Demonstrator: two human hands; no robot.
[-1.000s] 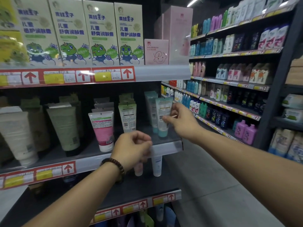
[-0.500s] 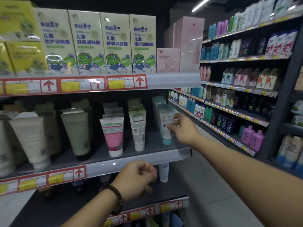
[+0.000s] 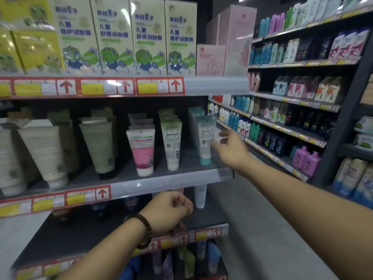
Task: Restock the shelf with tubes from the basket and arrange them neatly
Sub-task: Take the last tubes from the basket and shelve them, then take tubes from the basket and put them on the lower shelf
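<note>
Holds out the right hand [image 3: 230, 147], fingers loosely spread, tips at the right edge of the teal tube [image 3: 204, 142]; cannot tell if touching. Curls the left hand [image 3: 169, 211] into a fist, nothing seen inside, below the middle shelf [image 3: 171, 179]. Finds the teal tube upright on its cap at the shelf's right end, beside a green-white tube [image 3: 171, 144] and a pink tube [image 3: 142, 152].

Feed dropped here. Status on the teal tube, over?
Right hand open, touching teal tube; tube upright, middle shelf, right end. Left hand curled, nothing seen in it. Nothing in the way.
</note>
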